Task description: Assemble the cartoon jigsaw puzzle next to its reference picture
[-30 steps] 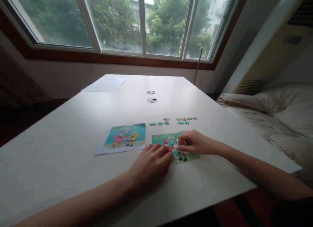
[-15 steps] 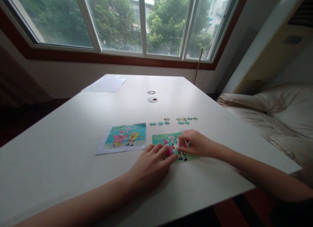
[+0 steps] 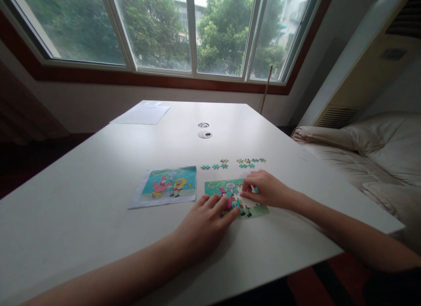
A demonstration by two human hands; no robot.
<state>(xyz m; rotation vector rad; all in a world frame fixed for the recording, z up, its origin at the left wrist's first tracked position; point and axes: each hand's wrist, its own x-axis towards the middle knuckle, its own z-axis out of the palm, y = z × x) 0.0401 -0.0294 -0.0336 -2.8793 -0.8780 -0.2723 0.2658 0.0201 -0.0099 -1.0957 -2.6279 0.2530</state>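
Note:
A partly filled jigsaw puzzle (image 3: pixel 215 186) with green, pink and yellow cartoon figures lies on the white table, a bare gap showing in its right half. My left hand (image 3: pixel 210 216) rests palm down over its lower left, fingers spread and touching the puzzle. Above the gap, my right hand (image 3: pixel 263 188) is bent down from the right, thumb and fingers curled close together. Whatever sits between those fingertips is too small to make out. Left of the puzzle is a printed picture sheet (image 3: pixel 167 186) of the same scene.
Loose puzzle pieces (image 3: pixel 215 166) lie in two groups beyond the puzzle, with a second group (image 3: pixel 251 160) at the right. Farther back are two round discs (image 3: pixel 204 135) set on or in the table. White paper (image 3: pixel 141 114) lies at the far left corner. A cushioned seat (image 3: pixel 362 143) stands at right.
My right hand has lifted slightly up and back from the puzzle, uncovering more of the gap in its right half. My left hand has stayed nearly still.

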